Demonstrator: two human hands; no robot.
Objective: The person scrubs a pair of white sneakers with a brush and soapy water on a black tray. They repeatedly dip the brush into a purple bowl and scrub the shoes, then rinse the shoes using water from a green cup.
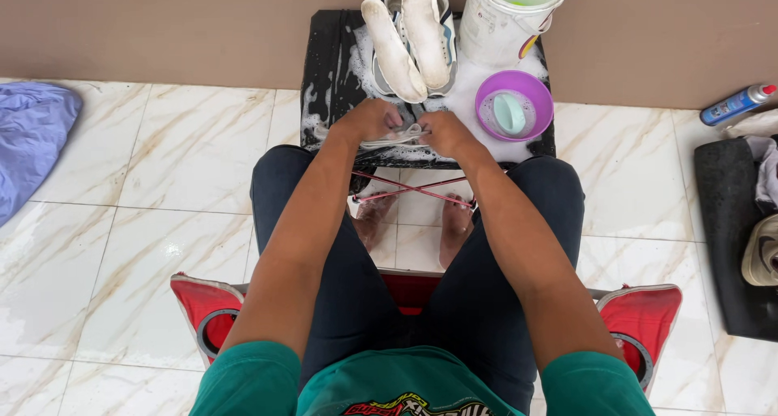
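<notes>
Both the left hand (369,122) and right hand (446,132) are clenched around white shoelaces (395,137), stretched between them at the near edge of the soapy black table (324,67). White sneakers (413,35) lie sole-up just beyond, beside a purple bowl (514,105) and white bucket (506,19).

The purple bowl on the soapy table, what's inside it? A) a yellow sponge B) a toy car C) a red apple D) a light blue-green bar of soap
D: the purple bowl holds a pale blue-green soap bar sitting in sudsy water, beside the white bucket.
</notes>
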